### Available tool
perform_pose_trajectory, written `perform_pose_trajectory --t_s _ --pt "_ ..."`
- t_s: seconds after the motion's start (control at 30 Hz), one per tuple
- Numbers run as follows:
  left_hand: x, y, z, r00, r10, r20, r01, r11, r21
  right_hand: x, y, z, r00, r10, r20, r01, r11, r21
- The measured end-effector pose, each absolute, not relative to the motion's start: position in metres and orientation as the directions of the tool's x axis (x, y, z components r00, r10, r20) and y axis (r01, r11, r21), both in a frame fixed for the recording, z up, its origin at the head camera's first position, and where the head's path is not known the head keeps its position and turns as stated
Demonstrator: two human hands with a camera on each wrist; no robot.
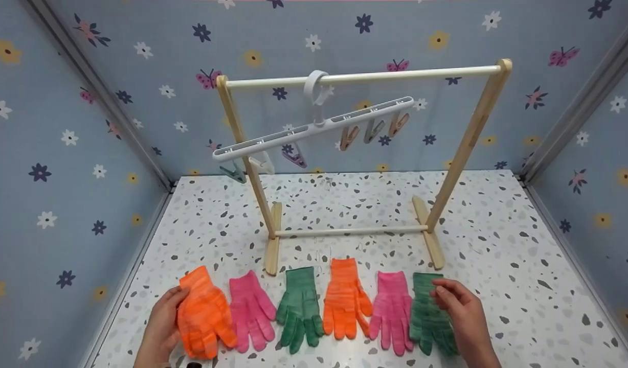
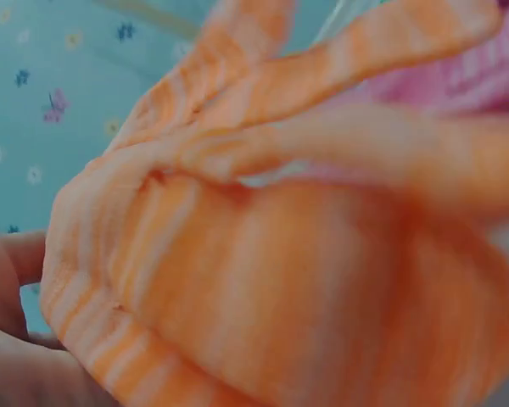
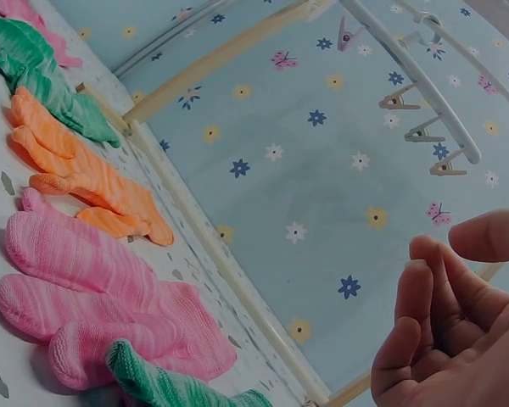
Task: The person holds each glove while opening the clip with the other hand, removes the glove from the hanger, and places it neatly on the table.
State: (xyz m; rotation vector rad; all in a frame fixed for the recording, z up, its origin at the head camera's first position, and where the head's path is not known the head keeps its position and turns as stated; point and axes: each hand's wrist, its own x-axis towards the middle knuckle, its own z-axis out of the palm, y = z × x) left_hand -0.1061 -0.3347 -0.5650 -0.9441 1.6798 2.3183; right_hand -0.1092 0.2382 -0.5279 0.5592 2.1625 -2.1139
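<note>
Between its thumb and fingers my left hand (image 1: 164,318) grips an orange glove (image 1: 204,314), raised at the left end of a row of gloves; in the left wrist view the striped orange knit (image 2: 263,280) fills most of the picture. Beside it lies a pink glove (image 1: 251,309), then a green glove (image 1: 300,301), an orange glove (image 1: 344,296) and another pink glove (image 1: 391,306). My right hand (image 1: 465,314) hovers over the rightmost green glove (image 1: 425,301), partly covering it. The right wrist view shows its fingers (image 3: 416,292) loosely curled, apart from the thumb, with nothing held.
Behind the gloves stands a wooden rack (image 1: 462,148) with a white top rail (image 1: 411,75). From the rail hangs a white hanger (image 1: 319,127), tilted, carrying several clips such as a purple clip (image 1: 294,156). Flowered walls (image 1: 48,179) enclose the speckled table (image 1: 344,204).
</note>
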Motion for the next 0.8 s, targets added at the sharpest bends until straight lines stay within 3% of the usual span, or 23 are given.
perform_pose_trajectory --t_s 0.17,0.3,0.57,0.8 --pt "-0.111 -0.354 -0.583 -0.738 -0.266 -0.620 -0.588 -0.196 0.784 -0.109 0.238 -0.528 -0.926 0.204 -0.317 0.318 -0.030 -0.948" --pt "-0.116 -0.358 -0.596 -0.713 -0.371 -0.595 -0.637 -0.011 0.770 -0.108 0.237 -0.529 -0.922 0.199 -0.331 0.333 -0.026 -0.943" --pt "-0.118 -0.360 -0.585 -0.775 -0.467 -0.425 -0.619 0.429 0.658 -0.108 0.237 -0.533 -0.918 0.206 -0.338 0.340 -0.023 -0.940" --pt "-0.112 -0.354 -0.569 -0.823 -0.497 -0.274 -0.545 0.554 0.630 -0.107 0.239 -0.535 -0.910 0.199 -0.363 0.371 0.000 -0.929"
